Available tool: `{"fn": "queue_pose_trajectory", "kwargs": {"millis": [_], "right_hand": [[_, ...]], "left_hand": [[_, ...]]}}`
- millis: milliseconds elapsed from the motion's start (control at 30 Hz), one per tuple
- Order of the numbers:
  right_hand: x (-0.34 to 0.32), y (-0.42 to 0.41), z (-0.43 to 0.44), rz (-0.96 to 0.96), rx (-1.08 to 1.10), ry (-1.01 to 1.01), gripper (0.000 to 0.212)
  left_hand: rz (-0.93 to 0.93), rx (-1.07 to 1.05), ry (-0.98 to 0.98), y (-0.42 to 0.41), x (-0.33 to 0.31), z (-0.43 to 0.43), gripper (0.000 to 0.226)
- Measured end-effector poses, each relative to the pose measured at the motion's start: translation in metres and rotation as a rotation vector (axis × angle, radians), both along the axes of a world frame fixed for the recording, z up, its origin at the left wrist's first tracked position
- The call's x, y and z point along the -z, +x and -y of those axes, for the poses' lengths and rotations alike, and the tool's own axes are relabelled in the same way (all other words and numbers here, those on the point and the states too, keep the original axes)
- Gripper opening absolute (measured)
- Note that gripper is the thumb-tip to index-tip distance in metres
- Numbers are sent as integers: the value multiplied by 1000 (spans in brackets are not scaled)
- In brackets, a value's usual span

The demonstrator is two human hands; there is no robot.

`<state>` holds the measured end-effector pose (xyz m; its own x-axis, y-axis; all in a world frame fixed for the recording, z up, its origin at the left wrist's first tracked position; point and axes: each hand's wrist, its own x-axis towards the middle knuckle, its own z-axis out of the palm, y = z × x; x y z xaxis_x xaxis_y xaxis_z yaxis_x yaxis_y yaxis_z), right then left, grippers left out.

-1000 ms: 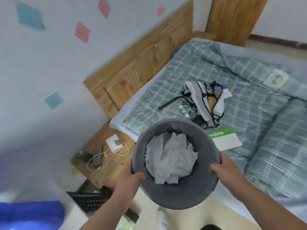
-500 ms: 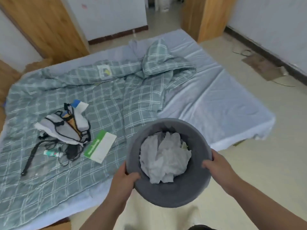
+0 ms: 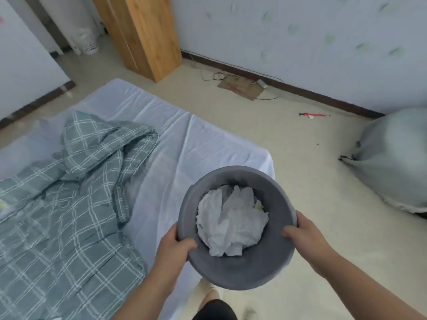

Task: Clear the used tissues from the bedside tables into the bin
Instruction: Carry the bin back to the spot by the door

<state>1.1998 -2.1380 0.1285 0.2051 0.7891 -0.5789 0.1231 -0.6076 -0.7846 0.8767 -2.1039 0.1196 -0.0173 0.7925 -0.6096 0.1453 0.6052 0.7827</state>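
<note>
The grey bin (image 3: 238, 271) is held in the air by both hands, just past the near corner of the bed (image 3: 208, 146) and over the floor (image 3: 300, 146). The left hand (image 3: 174, 249) grips the rim on its side with the thumb hooked inside, and the right hand (image 3: 306, 237) grips the opposite rim the same way. The crumpled white tissues (image 3: 231, 220) lie piled inside, as they did half a second ago. The grip is unchanged, but the view has swung right. The clutter and green booklet on the checked quilt (image 3: 69, 204) are gone from sight. A wooden cabinet (image 3: 143, 35) and a grey sack (image 3: 392, 162) against the wall have come into view.
</note>
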Motion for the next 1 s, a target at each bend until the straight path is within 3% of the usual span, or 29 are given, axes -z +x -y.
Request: {"fn": "queue_pose_trajectory", "kwargs": {"millis": [233, 533, 767, 1000], "right_hand": [[-6, 49, -30, 37, 274, -6, 49], [-10, 160, -51, 97, 543, -10, 46], [10, 293, -100, 49, 584, -15, 50], [-19, 438, -199, 82, 434, 39, 52]], "left_hand": [[19, 314, -18, 69, 0, -124, 45], [13, 636, 37, 226, -13, -223, 44], [-2, 682, 17, 371, 0, -289, 48], [18, 597, 40, 486, -18, -359, 53]]}}
